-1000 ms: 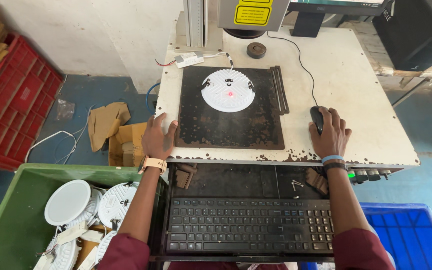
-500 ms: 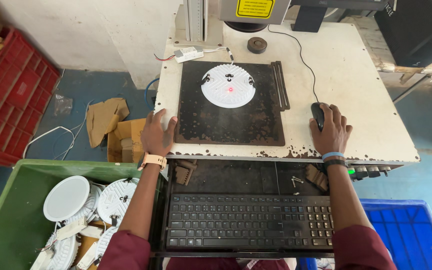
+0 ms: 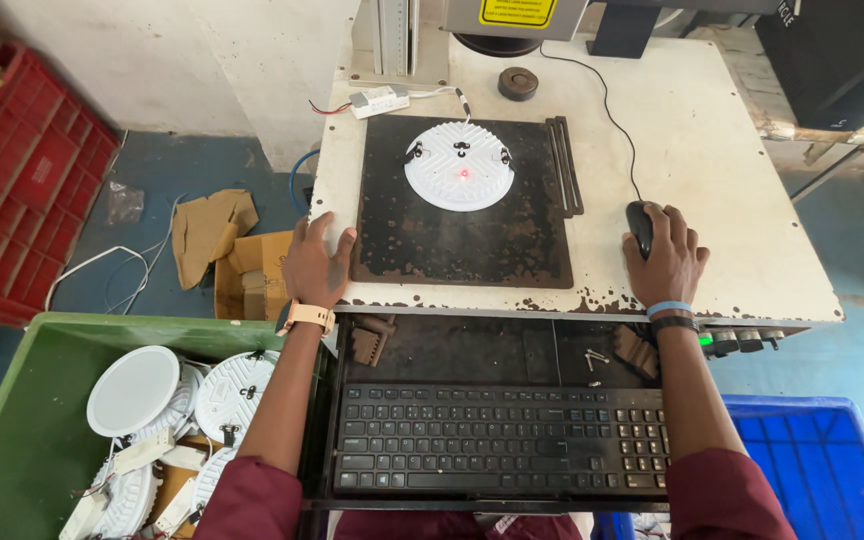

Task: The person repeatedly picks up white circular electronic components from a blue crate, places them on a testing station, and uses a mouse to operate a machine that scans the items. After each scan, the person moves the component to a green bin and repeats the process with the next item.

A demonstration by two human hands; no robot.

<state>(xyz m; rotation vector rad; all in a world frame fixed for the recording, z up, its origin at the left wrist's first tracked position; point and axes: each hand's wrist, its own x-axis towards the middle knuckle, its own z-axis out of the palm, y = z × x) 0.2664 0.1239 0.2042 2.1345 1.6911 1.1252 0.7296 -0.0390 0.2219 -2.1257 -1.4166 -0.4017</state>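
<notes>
A round white lamp housing (image 3: 459,178) lies back side up on a dark metal plate (image 3: 472,240), with a red light dot at its middle. My left hand (image 3: 314,264) rests flat on the white table's front left corner, just left of the plate, holding nothing. My right hand (image 3: 664,255) covers a black computer mouse (image 3: 639,222) on the table's right part. A cable runs from the mouse toward the machine at the back.
A black keyboard (image 3: 492,452) sits on a pull-out shelf under the table (image 3: 732,160). A green bin (image 3: 22,420) at lower left holds several white round lamps (image 3: 133,389). A blue crate (image 3: 817,470) stands lower right, red crates (image 3: 22,190) far left, cardboard scraps (image 3: 227,245) on the floor.
The view has shifted slightly. Both hands stay where they were, left on the table corner and right on the mouse.
</notes>
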